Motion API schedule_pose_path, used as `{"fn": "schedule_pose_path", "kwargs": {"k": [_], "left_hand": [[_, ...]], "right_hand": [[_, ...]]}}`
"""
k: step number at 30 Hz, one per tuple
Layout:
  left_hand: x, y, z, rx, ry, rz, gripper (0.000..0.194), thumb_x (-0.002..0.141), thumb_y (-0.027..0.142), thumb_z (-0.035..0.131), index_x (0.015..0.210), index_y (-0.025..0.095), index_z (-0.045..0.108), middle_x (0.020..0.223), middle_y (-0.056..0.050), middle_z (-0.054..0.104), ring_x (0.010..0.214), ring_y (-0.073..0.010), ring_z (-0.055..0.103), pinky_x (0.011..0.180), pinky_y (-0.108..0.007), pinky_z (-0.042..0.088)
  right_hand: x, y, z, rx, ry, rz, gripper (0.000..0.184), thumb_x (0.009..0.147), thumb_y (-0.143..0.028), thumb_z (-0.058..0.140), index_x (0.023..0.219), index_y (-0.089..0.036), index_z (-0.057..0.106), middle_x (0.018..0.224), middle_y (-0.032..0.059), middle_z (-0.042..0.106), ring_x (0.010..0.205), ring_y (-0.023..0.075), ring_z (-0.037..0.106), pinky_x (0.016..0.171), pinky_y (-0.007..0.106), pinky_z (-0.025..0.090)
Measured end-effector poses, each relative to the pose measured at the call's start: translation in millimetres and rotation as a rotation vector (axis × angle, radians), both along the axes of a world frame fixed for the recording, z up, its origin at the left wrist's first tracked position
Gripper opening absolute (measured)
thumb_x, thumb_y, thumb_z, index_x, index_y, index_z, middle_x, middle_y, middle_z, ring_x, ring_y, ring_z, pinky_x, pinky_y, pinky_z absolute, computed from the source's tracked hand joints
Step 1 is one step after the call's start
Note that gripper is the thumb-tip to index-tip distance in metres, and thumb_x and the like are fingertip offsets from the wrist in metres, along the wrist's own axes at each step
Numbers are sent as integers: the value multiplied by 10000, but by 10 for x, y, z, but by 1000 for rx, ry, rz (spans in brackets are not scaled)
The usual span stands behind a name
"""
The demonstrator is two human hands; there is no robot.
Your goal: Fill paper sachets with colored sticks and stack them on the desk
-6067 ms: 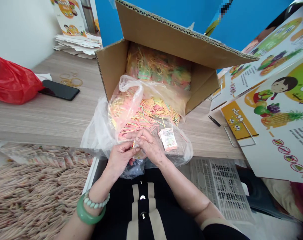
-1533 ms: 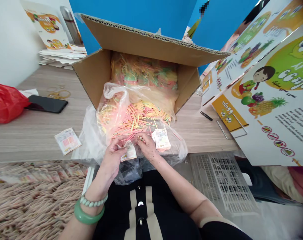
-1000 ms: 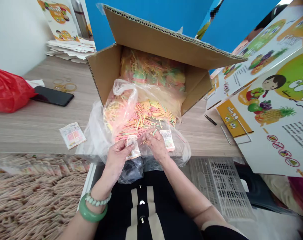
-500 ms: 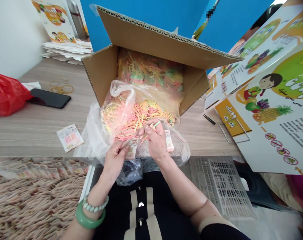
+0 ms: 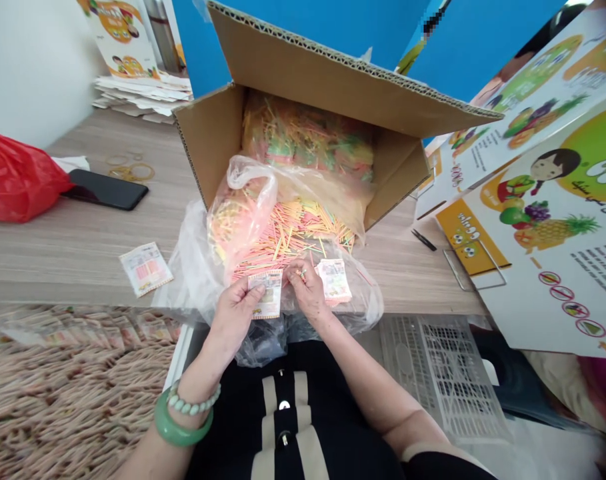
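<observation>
My left hand (image 5: 234, 312) pinches a small printed packet (image 5: 269, 301) between thumb and fingers, its face turned up toward me. Close beside it, my right hand (image 5: 310, 297) is curled around a few thin coloured sticks (image 5: 301, 273); their tips show between the fingers. Past both hands lies a heap of pink, yellow and green sticks (image 5: 283, 233) in an open clear plastic bag (image 5: 183, 267). That bag spills out of a cardboard box (image 5: 207, 137) lying with its opening toward me. Another printed packet (image 5: 335, 280) rests on the plastic to the right of my right hand.
A single packet (image 5: 147, 269) lies on the table at left, below a black phone (image 5: 107, 189) and a red bag (image 5: 20, 177). Many packets (image 5: 83, 400) fill a container at lower left. Printed cartons (image 5: 547, 267) stand at right, with tweezers (image 5: 424, 240) beside them.
My right hand has drawn back from the heap toward me, fingers curling lower. The packet in my left hand now faces up more flatly. The view has shifted slightly.
</observation>
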State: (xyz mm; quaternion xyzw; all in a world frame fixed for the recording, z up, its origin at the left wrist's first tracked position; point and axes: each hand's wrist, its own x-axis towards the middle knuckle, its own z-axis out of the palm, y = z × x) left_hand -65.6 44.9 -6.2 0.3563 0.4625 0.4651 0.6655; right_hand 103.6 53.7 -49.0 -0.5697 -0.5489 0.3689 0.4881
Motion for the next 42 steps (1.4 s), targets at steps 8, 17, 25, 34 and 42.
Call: {"fn": "schedule_pose_path", "kwargs": {"k": [8,17,25,34,42], "left_hand": [[-70,0,19,-23,94,49,319,578,310,832,550,163,550,508,52,522,467,-80,445,468,-192,366],[-105,-11,45,3,266,-11,430,629,367,811,506,205,432,389,80,384,360,-64,304,372,-201,199],[-170,-22,136,-85,91,-92,394,556,414,887,575,171,578,457,58,485,319,-59,348,319,-198,249],[-178,-15,111,-85,-4,-91,366,568,407,894,652,159,638,535,54,530,353,-72,408,339,-206,341],[-151,13,39,125,25,-152,274,809,438,737,807,165,762,822,-44,701,828,-185,622,783,-270,489]], "right_hand": [[9,61,302,-24,251,-7,149,928,-382,526,879,-242,545,823,-8,683,684,162,636,649,301,530],[-328,96,1099,28,582,109,138,946,-390,540,927,-267,481,823,-15,717,904,191,700,862,368,531],[-604,10,1004,-7,554,182,161,947,-398,555,911,-255,490,863,8,733,900,184,697,923,376,502],[-480,-7,881,-187,548,294,228,886,-410,621,824,-231,494,919,16,744,741,154,663,701,288,523],[-491,41,854,-139,400,402,199,872,-411,651,825,-223,606,1042,40,724,1013,191,654,972,376,495]]}}
